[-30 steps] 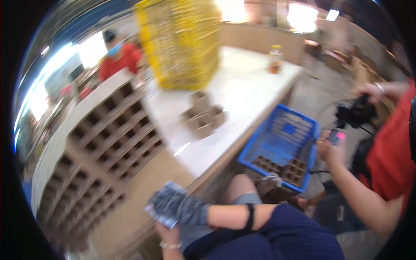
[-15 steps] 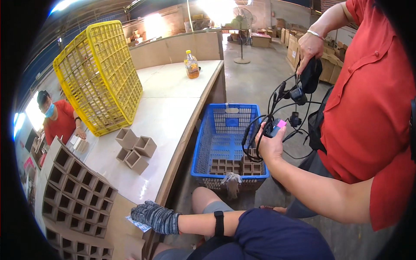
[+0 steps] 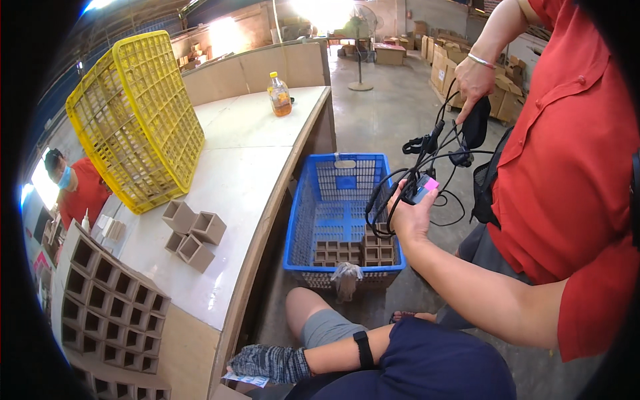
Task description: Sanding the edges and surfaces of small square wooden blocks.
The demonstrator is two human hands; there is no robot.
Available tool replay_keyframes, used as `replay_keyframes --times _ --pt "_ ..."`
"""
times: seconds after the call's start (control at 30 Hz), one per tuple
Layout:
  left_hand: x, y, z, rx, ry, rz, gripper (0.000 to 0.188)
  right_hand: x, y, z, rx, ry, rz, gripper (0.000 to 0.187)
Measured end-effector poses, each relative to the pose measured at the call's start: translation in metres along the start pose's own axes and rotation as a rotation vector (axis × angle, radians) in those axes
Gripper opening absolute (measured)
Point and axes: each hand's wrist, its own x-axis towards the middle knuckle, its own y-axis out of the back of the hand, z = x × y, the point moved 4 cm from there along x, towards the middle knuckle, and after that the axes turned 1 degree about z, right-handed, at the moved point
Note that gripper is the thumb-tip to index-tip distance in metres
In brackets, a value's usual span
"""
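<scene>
My right hand [image 3: 270, 363], in a grey knitted glove, is low at the table's front edge. Its fingers are closed on a flat white slip with blue print [image 3: 247, 379], which sticks out beneath them. To the left stands a stacked block of square brown cardboard tubes [image 3: 113, 303], their open ends facing me. Several loose cardboard tubes [image 3: 193, 253] lie grouped on the white tabletop [image 3: 257, 157]. My left hand is out of the picture.
A blue crate [image 3: 395, 213] holding brown tubes stands on the floor beside the table. Close on the right, a red-shirted person [image 3: 567, 200] holds black cables [image 3: 380, 200]. A yellow crate [image 3: 150, 120], a bottle [image 3: 280, 97] and a masked person [image 3: 83, 190] are at the table.
My right hand has moved down and slightly right with the slip. The view has shifted a little. The person at right has moved the cables slightly.
</scene>
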Motion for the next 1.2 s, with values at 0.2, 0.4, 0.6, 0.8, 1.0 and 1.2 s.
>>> replay_keyframes --times 0.2,0.4,0.6,0.8,1.0,1.2 --pt "0.01 0.0 -0.013 0.013 0.055 -0.068 0.046 0.013 -0.086 0.02 -0.628 0.231 -0.302 0.056" --pt "0.011 -0.005 -0.013 0.02 0.074 -0.063 0.046 0.005 -0.079 0.036 -0.604 0.11 -0.216 0.054" --pt "0.006 -0.003 -0.016 0.017 0.077 -0.051 0.046 -0.001 -0.076 0.037 -0.529 0.005 -0.294 0.061" --pt "-0.008 -0.018 -0.008 0.026 0.069 -0.042 0.046 0.006 -0.075 0.041 -0.574 0.061 -0.292 0.062" --pt "0.002 0.002 -0.02 0.0 0.079 -0.042 0.046 0.004 -0.074 0.039 -0.523 -0.032 -0.275 0.062" --pt "0.007 -0.015 -0.016 0.021 0.071 -0.054 0.046 0.004 -0.069 0.05 -0.449 -0.101 -0.268 0.061"
